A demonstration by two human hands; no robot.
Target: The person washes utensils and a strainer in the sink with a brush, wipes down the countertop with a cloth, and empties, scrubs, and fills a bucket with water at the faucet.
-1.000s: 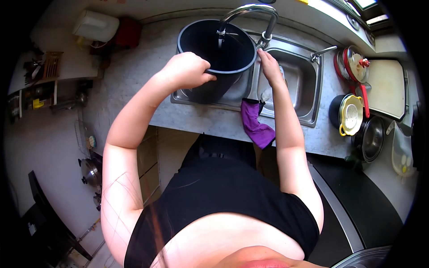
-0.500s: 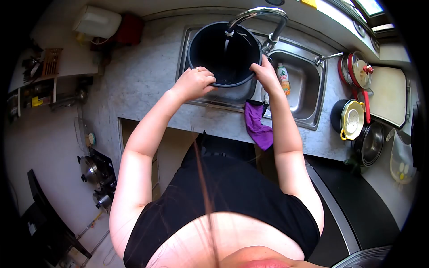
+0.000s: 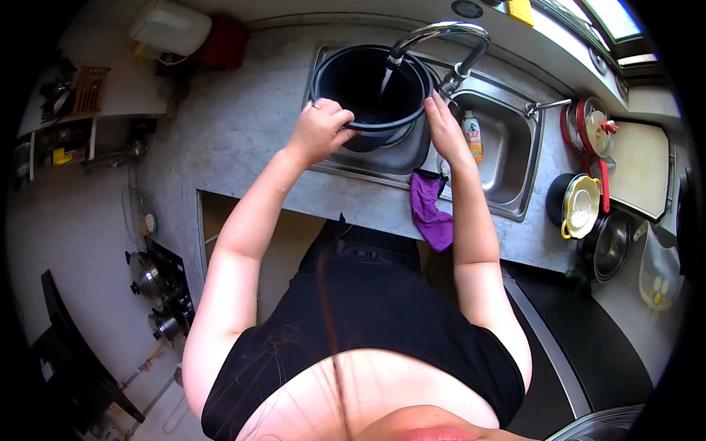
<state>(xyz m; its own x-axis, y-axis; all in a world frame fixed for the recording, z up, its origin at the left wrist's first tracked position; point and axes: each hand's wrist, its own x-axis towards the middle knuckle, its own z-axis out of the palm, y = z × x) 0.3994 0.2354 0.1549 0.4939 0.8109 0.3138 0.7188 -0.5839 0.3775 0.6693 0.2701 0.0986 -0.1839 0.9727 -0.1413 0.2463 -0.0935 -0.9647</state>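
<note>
A dark bucket [image 3: 379, 131] stands in the left basin of the steel sink [image 3: 368, 163], its mouth facing up. Water runs into it from the curved chrome faucet [image 3: 441, 31]. My left hand [image 3: 318, 132] has its fingers closed over the bucket's near-left rim. On the right side of the rim rests my right hand [image 3: 446, 131], its fingers stretched out and flat against the bucket. A purple cloth [image 3: 430, 213] hangs over the sink's front edge, below my right hand. In the right basin lies a bottle with an orange label [image 3: 472, 140].
To the right are a red-rimmed lidded pan [image 3: 594, 128], a yellow colander [image 3: 581, 206], a dark metal bowl [image 3: 612, 246] and a cutting board [image 3: 638, 165]. A white container [image 3: 170, 31] stands at the back left. Lidded pots [image 3: 147, 279] are at the lower left.
The bucket has shifted right and now sits more upright, with its outer side showing. My left hand moved right with it. My right hand's fingers have straightened along the rim.
</note>
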